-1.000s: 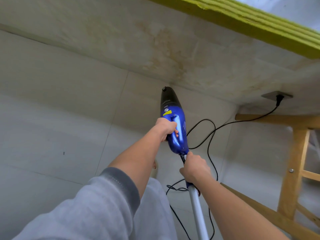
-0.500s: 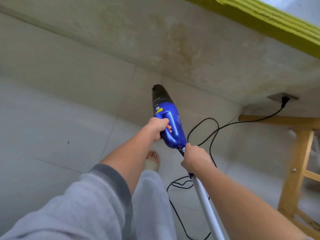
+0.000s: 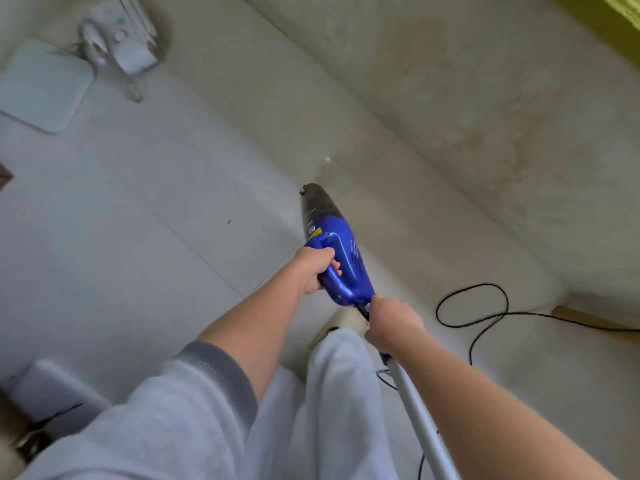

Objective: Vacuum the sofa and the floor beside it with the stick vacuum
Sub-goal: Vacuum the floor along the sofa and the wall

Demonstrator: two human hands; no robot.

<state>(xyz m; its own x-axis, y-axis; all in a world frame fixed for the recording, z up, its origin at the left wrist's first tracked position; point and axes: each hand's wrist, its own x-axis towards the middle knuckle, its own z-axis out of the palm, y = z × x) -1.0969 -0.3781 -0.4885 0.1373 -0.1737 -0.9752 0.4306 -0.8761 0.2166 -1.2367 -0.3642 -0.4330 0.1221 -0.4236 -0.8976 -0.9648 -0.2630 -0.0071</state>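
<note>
A blue stick vacuum (image 3: 341,258) with a dark pointed front end angles down toward the pale tiled floor (image 3: 138,220), its tip close to where the tiles meet a beige stained surface (image 3: 485,133). My left hand (image 3: 313,268) grips the blue handle. My right hand (image 3: 393,320) holds the joint where the white tube (image 3: 415,410) begins. The black cord (image 3: 485,317) loops on the floor to the right. A yellow-green fabric edge (image 3: 609,22) shows at the top right.
A pale flat mat (image 3: 41,84) and a blurred white object (image 3: 117,39) lie at the top left. A white box (image 3: 52,393) sits at the lower left. A wooden bar (image 3: 588,320) is at the right edge. My slippered foot (image 3: 346,323) stands under the vacuum.
The view has swung left, so the wall socket and most of the wooden frame are out of sight. The vacuum has moved left with it. Both hands keep their hold.
</note>
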